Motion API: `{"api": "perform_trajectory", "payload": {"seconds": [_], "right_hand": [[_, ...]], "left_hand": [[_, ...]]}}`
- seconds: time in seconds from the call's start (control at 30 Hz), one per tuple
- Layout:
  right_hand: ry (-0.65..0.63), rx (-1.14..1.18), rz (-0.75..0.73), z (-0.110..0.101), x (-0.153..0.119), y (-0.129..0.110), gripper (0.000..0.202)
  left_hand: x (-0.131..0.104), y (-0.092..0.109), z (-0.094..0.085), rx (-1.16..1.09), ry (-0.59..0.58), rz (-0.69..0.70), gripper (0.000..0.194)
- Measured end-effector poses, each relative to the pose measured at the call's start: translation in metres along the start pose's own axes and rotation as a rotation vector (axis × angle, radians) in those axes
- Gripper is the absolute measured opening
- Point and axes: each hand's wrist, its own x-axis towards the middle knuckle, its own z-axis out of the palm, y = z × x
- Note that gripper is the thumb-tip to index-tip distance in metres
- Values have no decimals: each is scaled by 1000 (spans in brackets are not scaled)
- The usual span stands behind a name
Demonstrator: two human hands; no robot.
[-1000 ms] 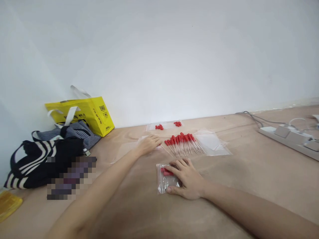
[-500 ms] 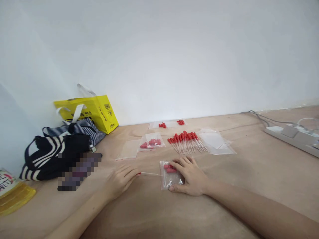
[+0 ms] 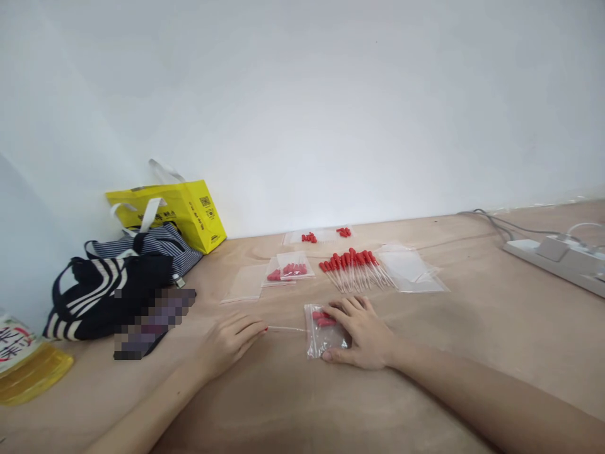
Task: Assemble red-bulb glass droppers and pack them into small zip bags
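My left hand [image 3: 236, 340] is closed, its fingertips pinching the red bulb end of a dropper [image 3: 285, 328] with a thin clear glass tube. The tube lies low over the table and its tip points right, at the near-left edge of a clear zip bag [image 3: 326, 347]. Whether the tip touches the bag, I cannot tell. Inside that bag are a few red rubber bulbs [image 3: 324, 320]. Over the bag's right side lies my right hand [image 3: 366, 337], open, fingers spread and thumb at the lower edge, covering part of it. Beyond it several droppers [image 3: 354, 268] lie fanned out.
Zip bags with red bulbs [image 3: 295, 268] and a flat zip bag [image 3: 243, 284] lie left of the fan. More bags [image 3: 411, 271] are on its right. Loose bulbs [image 3: 309, 238] sit near the wall. Bags [image 3: 118, 284], a bottle [image 3: 38, 366] and a power strip [image 3: 553, 265] flank these.
The whole view has shifted slightly. Both hands keep nearly the same pose, with the dropper still in my left hand and the bag under my right.
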Motion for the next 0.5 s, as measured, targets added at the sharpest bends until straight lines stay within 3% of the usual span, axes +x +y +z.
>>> {"api": "perform_trajectory", "payload": {"seconds": [0.3,0.4,0.5], "right_hand": [[14,1,-2,0,0,-1,74],[13,0,-4,0,1,-1,73],[17,1,-1,0,1,-1,72]], "left_hand": [[13,14,2,100,116,151,24],[21,23,9,42,157,166,20],[31,36,19,-117,123,132,14]]}}
